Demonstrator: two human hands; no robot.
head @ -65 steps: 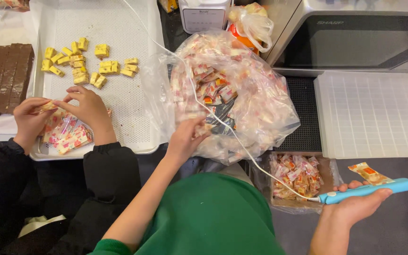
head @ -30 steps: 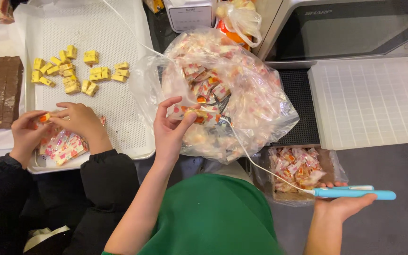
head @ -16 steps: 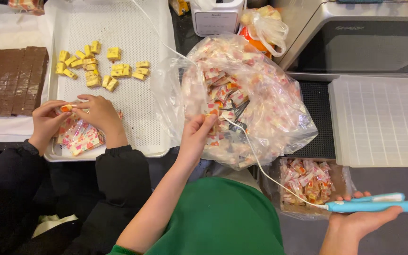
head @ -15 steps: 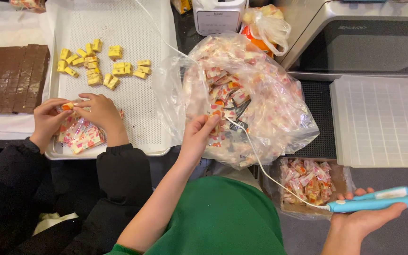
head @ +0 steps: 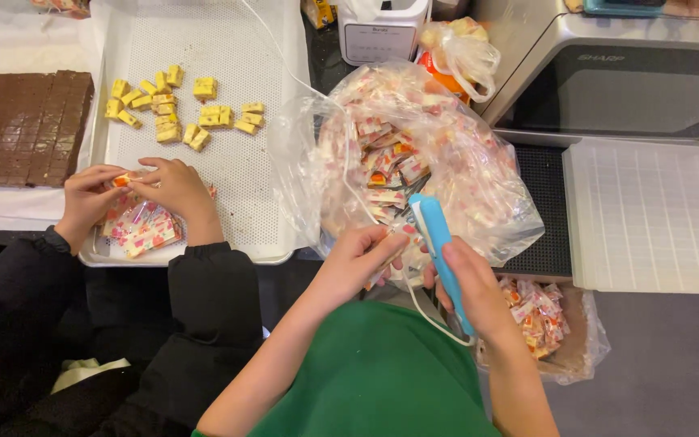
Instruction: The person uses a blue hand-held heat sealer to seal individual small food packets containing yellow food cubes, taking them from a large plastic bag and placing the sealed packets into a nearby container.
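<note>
Four hands show in the head view: the wearer's left hand point(head: 357, 263) and right hand point(head: 467, 283), plus a co-worker's two hands point(head: 135, 194) in black sleeves. One blue handheld tool point(head: 442, 259) is present. Two perforated white trays appear, one at the left point(head: 228, 154) and one at the right point(head: 649, 218). About sixteen yellow candy cubes point(head: 175, 109) lie loose. One large clear bag point(head: 422, 162) holds wrapped candies too many to count. One brown scored slab point(head: 22, 125) lies at the left.

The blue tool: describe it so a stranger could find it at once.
Start at the big clear bag of wrapped candies in the middle. At its near edge, the right hand holds the blue tool. It is the only blue, slim, corded thing there.
</note>
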